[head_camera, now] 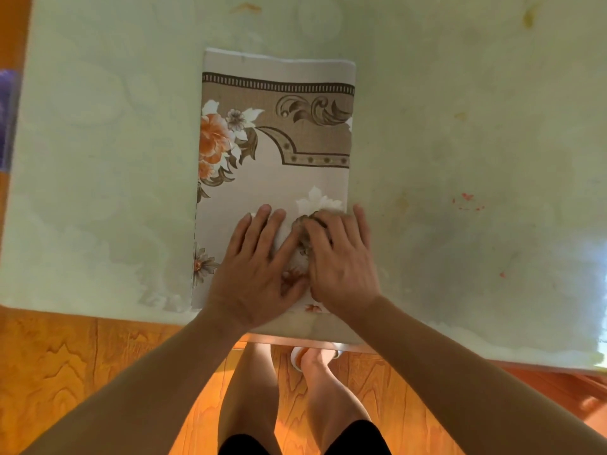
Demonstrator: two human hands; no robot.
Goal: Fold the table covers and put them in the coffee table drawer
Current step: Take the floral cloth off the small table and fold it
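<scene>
A folded table cover (pixel 272 152), beige with orange flowers and a brown scroll border, lies lengthwise on the pale green coffee table (pixel 460 142), its near end at the table's front edge. My left hand (pixel 259 264) and my right hand (pixel 338 257) lie side by side, flat on the cover's near end, fingers straight and pressing it down. The hands hide part of the near flower print. No drawer is in view.
The tabletop carries small yellow and red stains on the right. A purple object (pixel 8 119) sits past the table's left edge. Orange wooden floor (pixel 82 372) lies below the front edge, where my legs and a white slipper (pixel 297 356) stand.
</scene>
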